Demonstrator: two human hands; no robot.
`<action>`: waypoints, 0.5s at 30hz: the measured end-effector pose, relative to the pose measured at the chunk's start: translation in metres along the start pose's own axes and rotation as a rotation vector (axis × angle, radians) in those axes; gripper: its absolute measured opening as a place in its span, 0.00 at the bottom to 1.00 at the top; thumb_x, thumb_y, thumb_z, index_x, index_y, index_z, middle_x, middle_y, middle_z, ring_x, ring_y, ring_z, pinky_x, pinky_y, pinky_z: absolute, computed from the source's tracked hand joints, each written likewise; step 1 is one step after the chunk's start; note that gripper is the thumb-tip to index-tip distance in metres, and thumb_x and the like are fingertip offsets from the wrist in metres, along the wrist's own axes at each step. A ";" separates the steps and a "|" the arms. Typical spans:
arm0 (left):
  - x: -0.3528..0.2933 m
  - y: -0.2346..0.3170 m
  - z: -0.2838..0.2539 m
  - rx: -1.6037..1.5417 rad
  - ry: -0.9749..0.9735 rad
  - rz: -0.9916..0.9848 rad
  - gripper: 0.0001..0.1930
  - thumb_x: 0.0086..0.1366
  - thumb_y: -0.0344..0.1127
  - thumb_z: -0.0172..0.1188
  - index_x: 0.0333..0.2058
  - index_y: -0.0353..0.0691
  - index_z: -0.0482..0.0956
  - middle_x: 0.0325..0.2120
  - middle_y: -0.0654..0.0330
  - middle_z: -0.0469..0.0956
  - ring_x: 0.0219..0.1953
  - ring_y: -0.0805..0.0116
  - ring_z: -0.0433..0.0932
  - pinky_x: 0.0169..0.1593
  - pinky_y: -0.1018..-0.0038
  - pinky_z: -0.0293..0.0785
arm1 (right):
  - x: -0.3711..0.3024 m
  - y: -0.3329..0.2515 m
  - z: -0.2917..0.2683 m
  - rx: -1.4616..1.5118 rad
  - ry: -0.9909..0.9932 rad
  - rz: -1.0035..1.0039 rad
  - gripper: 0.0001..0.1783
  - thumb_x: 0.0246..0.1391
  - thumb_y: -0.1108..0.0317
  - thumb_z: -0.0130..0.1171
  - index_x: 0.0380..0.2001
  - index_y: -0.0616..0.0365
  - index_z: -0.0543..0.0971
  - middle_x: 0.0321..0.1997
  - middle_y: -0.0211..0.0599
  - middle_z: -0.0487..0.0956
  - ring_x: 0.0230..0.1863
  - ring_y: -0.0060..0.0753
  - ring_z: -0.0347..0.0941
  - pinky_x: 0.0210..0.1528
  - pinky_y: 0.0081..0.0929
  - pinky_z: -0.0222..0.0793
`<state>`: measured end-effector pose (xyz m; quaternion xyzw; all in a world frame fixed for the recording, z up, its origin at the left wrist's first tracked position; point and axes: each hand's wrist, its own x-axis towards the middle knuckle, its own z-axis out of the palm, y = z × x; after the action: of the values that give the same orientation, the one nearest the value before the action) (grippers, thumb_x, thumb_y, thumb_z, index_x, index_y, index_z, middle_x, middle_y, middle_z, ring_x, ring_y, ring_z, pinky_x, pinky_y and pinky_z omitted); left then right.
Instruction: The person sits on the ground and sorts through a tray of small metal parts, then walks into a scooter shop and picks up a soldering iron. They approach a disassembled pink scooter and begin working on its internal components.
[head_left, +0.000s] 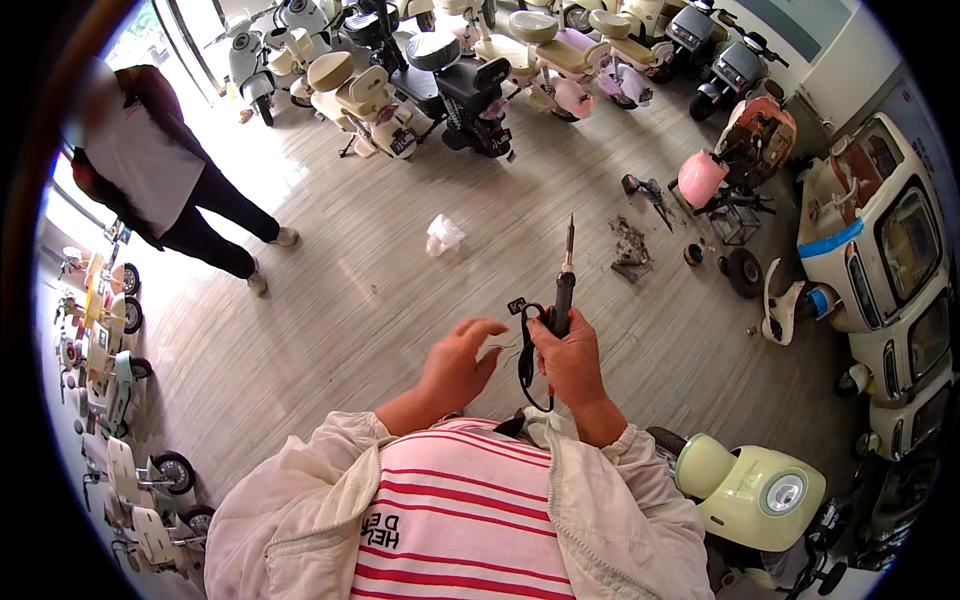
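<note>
My right hand [572, 362] is wrapped round the dark handle of a soldering iron [566, 285], whose thin metal tip points up and away from me. A black cord [524, 368] loops down beside the handle, close to my fingers. Left of the loop, a small black square end piece [516, 306] sticks out. My left hand [455, 362] is raised a little to the left, fingers curved and apart, with nothing seen in it. A gap separates its fingertips from the cord.
A crumpled white plastic bag [444, 235] lies on the floor ahead. At right are dirt and scraps [628, 248], a loose wheel [744, 272] and a partly stripped pink scooter [702, 180]. A person [165, 165] stands at left. A pale yellow scooter [745, 495] stands near my right side.
</note>
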<state>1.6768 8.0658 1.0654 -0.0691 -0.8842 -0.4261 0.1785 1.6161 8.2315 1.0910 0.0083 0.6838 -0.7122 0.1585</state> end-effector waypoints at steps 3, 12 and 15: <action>0.001 0.008 0.002 0.026 -0.132 -0.029 0.11 0.58 0.33 0.64 0.40 0.44 0.78 0.35 0.58 0.79 0.30 0.55 0.79 0.32 0.67 0.76 | 0.001 0.000 -0.002 0.017 0.000 0.021 0.07 0.55 0.70 0.61 0.30 0.60 0.74 0.19 0.22 0.71 0.17 0.12 0.62 0.19 0.18 0.60; 0.011 -0.013 0.014 -1.100 -0.405 -0.974 0.09 0.65 0.40 0.55 0.30 0.42 0.76 0.23 0.66 0.74 0.17 0.76 0.68 0.23 0.76 0.67 | 0.003 0.005 0.000 -0.176 0.016 -0.120 0.09 0.53 0.69 0.64 0.31 0.62 0.74 0.19 0.25 0.72 0.20 0.16 0.65 0.24 0.21 0.63; 0.009 -0.015 0.009 -1.611 -0.490 -1.249 0.11 0.67 0.41 0.52 0.28 0.43 0.75 0.22 0.67 0.73 0.13 0.81 0.58 0.20 0.79 0.60 | 0.000 0.004 0.000 -0.130 -0.007 -0.117 0.09 0.54 0.69 0.64 0.31 0.60 0.74 0.19 0.23 0.71 0.19 0.14 0.64 0.22 0.19 0.61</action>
<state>1.6623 8.0633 1.0527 0.2170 -0.2293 -0.8796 -0.3559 1.6168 8.2309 1.0873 -0.0444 0.7273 -0.6744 0.1192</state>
